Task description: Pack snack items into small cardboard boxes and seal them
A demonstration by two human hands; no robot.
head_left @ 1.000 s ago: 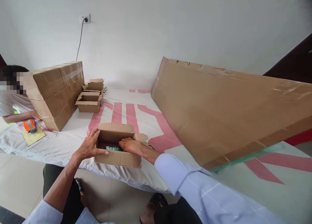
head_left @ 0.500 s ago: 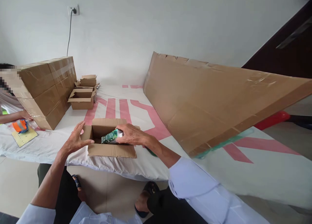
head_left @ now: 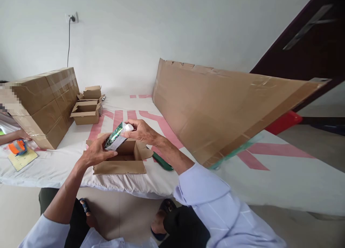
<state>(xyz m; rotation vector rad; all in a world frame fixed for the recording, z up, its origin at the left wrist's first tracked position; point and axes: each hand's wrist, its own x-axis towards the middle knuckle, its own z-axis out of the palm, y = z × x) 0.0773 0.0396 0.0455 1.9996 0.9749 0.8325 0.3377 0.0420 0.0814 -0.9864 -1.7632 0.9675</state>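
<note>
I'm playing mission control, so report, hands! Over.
Left hand and right hand gripping tilted green-and-white rectangular carton. Carton over open brown cardboard box. Long dark-green object right of box, apparently not blocking.

Head-worn, set above the near side of the open carton; looking forward and down, quite near to it, and facing the wall beyond it.
</note>
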